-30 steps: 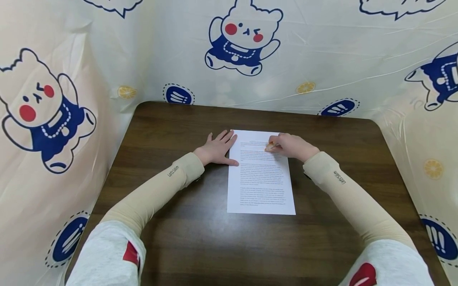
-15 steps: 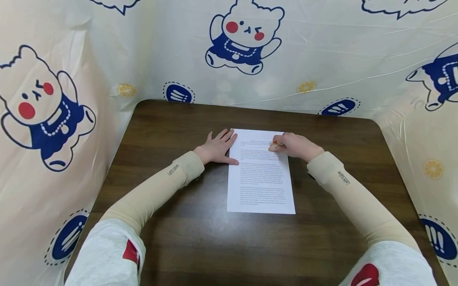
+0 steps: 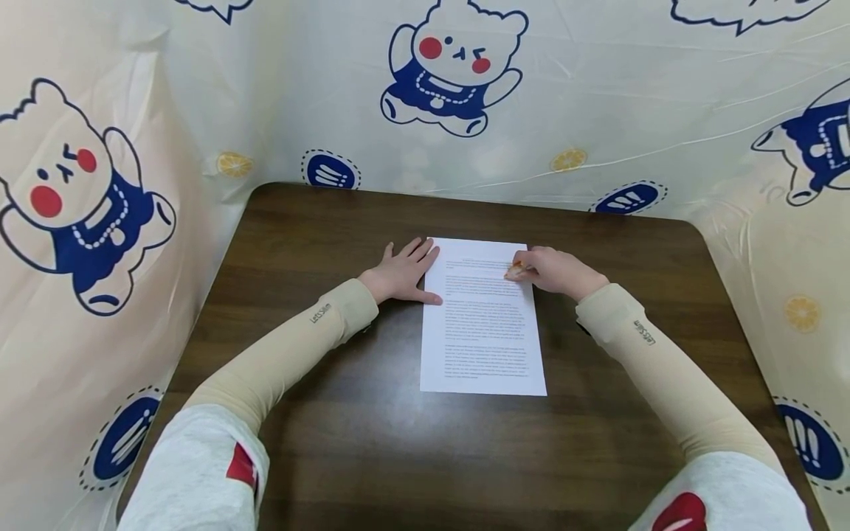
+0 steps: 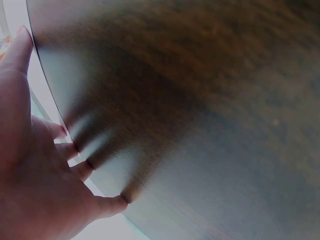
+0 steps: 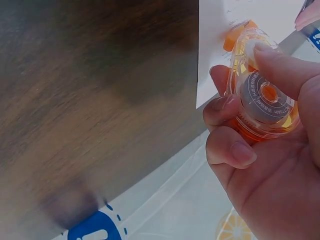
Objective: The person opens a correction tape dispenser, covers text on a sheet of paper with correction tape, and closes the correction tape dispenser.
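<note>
Five left fingers (image 4: 109,206) spread across paper (image 3: 483,324) and table (image 3: 398,457); right fingers (image 5: 227,145) grip tape dispenser (image 5: 266,100).

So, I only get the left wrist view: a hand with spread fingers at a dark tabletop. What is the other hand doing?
Observer: The right hand holds a see-through and orange dispenser; it looks like correction tape.

Visitor: Oh! And where is that dispenser?

Observer: In the head view, it is at the upper right part of the paper. I can't tell whether its tip touches.

Visitor: Is the paper blank? I just see a white edge.

Observer: No, the head view shows many lines of print on it, too small to read.
</note>
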A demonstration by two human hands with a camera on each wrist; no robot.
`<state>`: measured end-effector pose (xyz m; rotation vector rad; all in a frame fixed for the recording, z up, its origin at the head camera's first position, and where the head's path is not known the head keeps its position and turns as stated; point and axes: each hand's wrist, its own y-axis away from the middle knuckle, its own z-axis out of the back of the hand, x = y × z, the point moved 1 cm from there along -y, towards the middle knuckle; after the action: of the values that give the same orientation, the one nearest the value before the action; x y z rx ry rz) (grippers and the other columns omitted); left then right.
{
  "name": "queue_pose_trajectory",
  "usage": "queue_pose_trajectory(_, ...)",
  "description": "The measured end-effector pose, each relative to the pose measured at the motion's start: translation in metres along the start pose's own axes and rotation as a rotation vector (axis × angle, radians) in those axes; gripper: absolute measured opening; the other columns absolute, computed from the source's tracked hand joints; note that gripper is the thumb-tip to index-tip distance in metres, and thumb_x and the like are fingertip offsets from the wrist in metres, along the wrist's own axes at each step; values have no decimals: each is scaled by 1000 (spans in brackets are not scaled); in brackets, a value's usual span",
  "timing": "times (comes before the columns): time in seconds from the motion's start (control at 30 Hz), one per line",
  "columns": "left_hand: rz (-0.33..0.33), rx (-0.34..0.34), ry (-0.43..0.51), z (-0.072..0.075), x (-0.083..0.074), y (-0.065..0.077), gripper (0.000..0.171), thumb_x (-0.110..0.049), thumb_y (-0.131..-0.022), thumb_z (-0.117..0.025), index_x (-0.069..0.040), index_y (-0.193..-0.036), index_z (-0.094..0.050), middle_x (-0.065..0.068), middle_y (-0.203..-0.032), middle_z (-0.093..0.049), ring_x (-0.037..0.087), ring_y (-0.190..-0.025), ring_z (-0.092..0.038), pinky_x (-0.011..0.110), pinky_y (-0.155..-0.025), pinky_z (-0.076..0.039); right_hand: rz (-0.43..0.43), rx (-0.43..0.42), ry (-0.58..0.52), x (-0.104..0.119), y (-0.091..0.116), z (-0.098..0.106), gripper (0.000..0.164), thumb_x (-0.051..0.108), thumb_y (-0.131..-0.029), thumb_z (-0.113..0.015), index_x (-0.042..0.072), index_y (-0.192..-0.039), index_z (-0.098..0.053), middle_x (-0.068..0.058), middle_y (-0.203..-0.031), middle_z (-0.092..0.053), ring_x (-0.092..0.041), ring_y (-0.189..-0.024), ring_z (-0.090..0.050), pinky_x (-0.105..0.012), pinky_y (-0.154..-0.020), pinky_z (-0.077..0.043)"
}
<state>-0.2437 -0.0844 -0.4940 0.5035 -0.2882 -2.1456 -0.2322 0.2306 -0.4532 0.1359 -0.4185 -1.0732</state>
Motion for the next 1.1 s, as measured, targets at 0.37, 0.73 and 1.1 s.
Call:
queue_pose_trajectory(0.37, -6, -7, -2, -1, 0, 1, 116, -77, -90, -60, -13, -169, -6, 9, -176, 1, 32, -162, 2, 72, -120, -6, -6, -13, -8, -5, 4, -2, 19, 6, -99, -71, 4, -118, -70, -18, -110, -70, -30, -89, -59, -48, -88, -53)
queue_pose_trajectory(0.73, -3, -7, -3, 0, 0, 0, 116, -78, -89, -59, -14, -169, -5, 8, -176, 2, 32, -162, 3, 72, -120, -6, -17, -14, -25, -8, 8, -1, 19, 8, -99, -71, 5, -118, -69, -17, -108, -70, -28, -85, -59, -43, -81, -52)
queue_pose_trajectory(1.1, 2, -5, 0, 2, -2, 1, 115, -77, -90, -61, -13, -169, -6, 9, -176, 1, 32, -162, 3, 72, -120, -5, -16, -22, -74, -14, 12, -6, 24, 15, -102, -69, 6, -123, -65, -18, -113, -70, -29, -89, -59, -45, -82, -52)
